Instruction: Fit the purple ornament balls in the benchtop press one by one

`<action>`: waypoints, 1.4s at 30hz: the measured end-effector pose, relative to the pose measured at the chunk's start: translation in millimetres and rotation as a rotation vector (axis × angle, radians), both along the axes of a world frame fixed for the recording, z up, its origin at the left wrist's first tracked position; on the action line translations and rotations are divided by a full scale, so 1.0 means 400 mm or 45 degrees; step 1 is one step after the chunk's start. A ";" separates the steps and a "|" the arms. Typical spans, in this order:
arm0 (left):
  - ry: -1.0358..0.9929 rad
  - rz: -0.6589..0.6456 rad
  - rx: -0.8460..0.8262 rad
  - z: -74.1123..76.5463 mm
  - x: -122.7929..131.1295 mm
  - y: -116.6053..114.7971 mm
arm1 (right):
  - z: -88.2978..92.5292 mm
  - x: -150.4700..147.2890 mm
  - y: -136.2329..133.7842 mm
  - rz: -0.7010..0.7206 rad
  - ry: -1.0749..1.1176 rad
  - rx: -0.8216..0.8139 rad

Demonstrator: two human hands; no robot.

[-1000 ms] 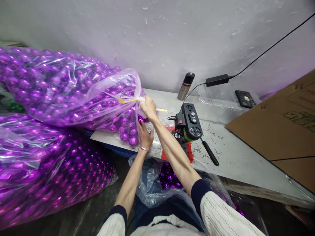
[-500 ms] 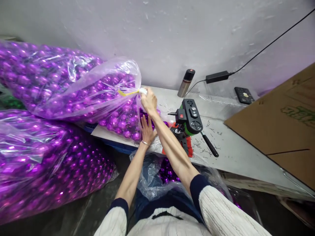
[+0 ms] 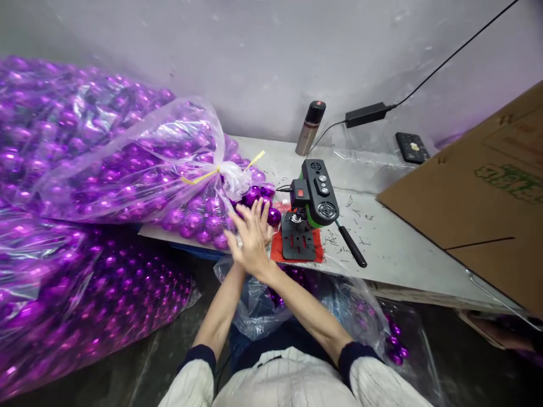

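Note:
A clear plastic bag [image 3: 127, 164] full of shiny purple balls lies on the left of the table, its neck gathered with a yellow tie [image 3: 201, 177]. Several loose purple balls [image 3: 274, 217] sit beside the bunched bag mouth. My right hand [image 3: 250, 240] has its fingers spread, holds nothing, and crosses over my left hand [image 3: 263, 217]. The left one is partly hidden beneath; its visible fingers stretch out by the loose balls. Just to the right stands a small black and green press-like machine [image 3: 320, 192] with a lever [image 3: 353, 247], on a red mat [image 3: 278, 246].
Another bag of purple balls [image 3: 106, 305] stands lower left. Behind the machine are a flask [image 3: 310, 129], a black power adapter [image 3: 365, 115] and a dark phone-like object [image 3: 411, 148]. A cardboard box [image 3: 479, 198] is at right. Clear plastic with purple balls lies over my lap.
My right hand has let go of the tied bag neck and come down over my left hand. The neck now lies loose, and more purple balls show beside it. The view has shifted slightly.

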State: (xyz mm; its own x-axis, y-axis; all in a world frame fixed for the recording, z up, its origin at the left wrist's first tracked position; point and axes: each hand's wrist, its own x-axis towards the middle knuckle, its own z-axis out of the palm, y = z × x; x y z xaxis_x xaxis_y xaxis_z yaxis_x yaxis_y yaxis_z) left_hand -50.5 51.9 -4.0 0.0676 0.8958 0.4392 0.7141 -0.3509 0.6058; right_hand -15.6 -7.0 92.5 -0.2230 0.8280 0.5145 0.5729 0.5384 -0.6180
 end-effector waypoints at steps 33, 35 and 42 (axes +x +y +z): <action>-1.299 -0.015 -0.702 0.031 0.127 -0.151 | -0.276 0.376 -0.392 0.151 -0.080 -0.179; -1.045 -0.015 -0.563 0.012 0.138 -0.143 | -0.275 0.383 -0.398 0.095 -0.107 -0.157; -0.414 0.046 -0.268 -0.020 0.146 -0.132 | -0.271 0.400 -0.409 0.033 -0.127 -0.134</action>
State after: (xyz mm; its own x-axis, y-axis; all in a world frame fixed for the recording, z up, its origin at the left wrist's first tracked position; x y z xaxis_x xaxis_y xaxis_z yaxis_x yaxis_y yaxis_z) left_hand 7.9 -0.9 -12.1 -0.0779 0.9679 0.2390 0.4828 -0.1731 0.8585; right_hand 144.3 -170.7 -16.0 -0.2909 0.8694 0.3994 0.6213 0.4891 -0.6122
